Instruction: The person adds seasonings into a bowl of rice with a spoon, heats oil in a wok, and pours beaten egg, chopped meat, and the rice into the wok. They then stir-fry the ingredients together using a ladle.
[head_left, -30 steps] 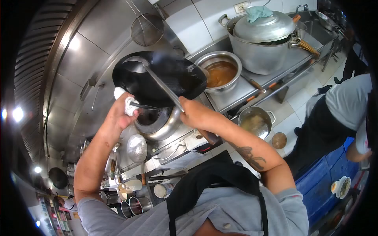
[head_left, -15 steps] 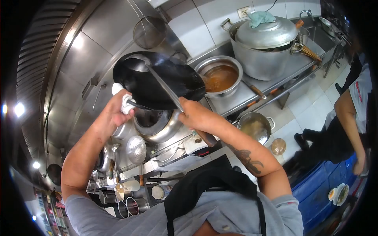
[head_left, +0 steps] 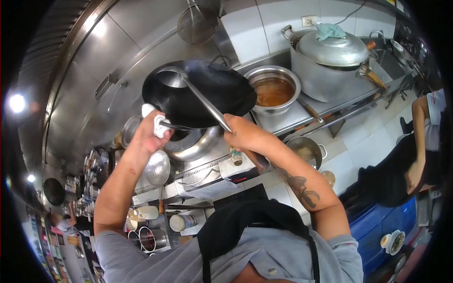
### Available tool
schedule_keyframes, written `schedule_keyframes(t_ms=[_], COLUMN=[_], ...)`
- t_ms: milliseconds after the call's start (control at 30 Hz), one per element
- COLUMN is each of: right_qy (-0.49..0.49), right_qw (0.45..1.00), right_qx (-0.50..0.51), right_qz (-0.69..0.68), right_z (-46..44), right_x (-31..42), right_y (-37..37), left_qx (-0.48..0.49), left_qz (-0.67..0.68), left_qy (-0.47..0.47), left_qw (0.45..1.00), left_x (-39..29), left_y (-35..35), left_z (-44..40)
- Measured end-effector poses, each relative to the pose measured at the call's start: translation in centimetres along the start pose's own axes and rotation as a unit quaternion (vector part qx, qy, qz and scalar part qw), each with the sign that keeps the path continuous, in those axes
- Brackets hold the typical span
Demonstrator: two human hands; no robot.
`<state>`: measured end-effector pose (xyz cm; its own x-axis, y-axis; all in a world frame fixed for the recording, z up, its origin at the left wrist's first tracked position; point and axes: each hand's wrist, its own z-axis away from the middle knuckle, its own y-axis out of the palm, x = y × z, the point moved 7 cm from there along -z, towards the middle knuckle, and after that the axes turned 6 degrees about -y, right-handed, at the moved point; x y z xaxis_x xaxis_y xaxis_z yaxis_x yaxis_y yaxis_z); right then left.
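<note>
A black wok (head_left: 212, 96) is held tilted up above the round metal burner (head_left: 198, 148). My left hand (head_left: 153, 132) is closed round its handle, with a folded white cloth (head_left: 161, 126) in the grip. My right hand (head_left: 243, 132) is wrapped round the long handle of a steel ladle (head_left: 205, 104). The ladle's bowl rests inside the wok near its far left side; whether it holds anything I cannot tell. Just right of the wok, a steel bowl of brown liquid (head_left: 273, 94) sits on the counter.
A large lidded pot (head_left: 323, 75) stands on the steel counter, a green cloth on its lid. Below is a pot of cloudy liquid (head_left: 304, 151). A perforated skimmer (head_left: 158, 167) lies left of the stove. A co-worker (head_left: 406, 155) stands at the right, near a blue cabinet (head_left: 377, 221).
The view has turned, so most of the surroundings sit further right. Both hands keep their hold on the wok and ladle. The co-worker's arm has shifted, and another person shows at far left.
</note>
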<state>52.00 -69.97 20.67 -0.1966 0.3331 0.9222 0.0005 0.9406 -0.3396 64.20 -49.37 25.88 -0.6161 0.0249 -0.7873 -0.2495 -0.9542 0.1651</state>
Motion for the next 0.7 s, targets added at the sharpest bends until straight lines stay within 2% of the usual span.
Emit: schedule_keyframes(t_ms=[100, 200, 233, 267, 333, 400, 433, 500, 567, 633, 700], right_qy=[-0.001, 0.004, -0.021, -0.046, -0.020, -0.043, -0.056, -0.022, 0.038, 0.079, 0.092], right_qw=[1.000, 0.999, 0.999, 0.998, 0.999, 0.996, 0.994, 0.993, 0.994, 0.991, 0.985], right_qx=[0.021, 0.032, 0.012, -0.008, -0.021, -0.060, -0.079, -0.111, -0.100, -0.100, -0.131], right_qz=[0.012, 0.041, 0.041, 0.042, -0.046, -0.049, -0.051, -0.018, -0.036, -0.052, -0.056], right_z=[-1.3, -2.6, -3.1, -3.6, -4.1, -4.7, -5.3, -6.4, -7.7, -8.3, -8.6], right_x=[-0.3, 0.4, 0.5, 0.3, 0.2, -0.6, -1.3, -3.6, -4.0, -4.7, -5.4], right_y=[1.4, 3.2, 3.6, 4.2, 5.4, 6.6, 7.1, 8.0, 9.4, 11.5, 13.1], left_qx=[0.067, 0.082, 0.096, 0.069, 0.088, 0.075, 0.081, 0.068, 0.092, 0.073, 0.067], left_qz=[0.084, 0.149, 0.169, 0.170, 0.215, 0.244, 0.263, 0.292, 0.311, 0.322, 0.326], left_qy=[-0.020, -0.035, -0.048, -0.045, -0.033, -0.030, -0.064, -0.059, -0.060, -0.060, -0.064], left_qw=[0.994, 0.985, 0.980, 0.982, 0.972, 0.966, 0.959, 0.952, 0.944, 0.942, 0.941], left_x=[1.9, 3.3, 3.8, 4.3, 4.9, 5.8, 6.4, 7.3, 8.6, 9.4, 10.6], left_y=[-3.1, -5.9, -7.1, -8.6, -10.5, -13.2, -14.1, -16.0, -18.1, -19.4, -20.9], left_z=[-1.8, -2.9, -3.4, -3.7, -4.4, -5.9, -6.6, -7.9, -11.0, -12.8, -14.8])
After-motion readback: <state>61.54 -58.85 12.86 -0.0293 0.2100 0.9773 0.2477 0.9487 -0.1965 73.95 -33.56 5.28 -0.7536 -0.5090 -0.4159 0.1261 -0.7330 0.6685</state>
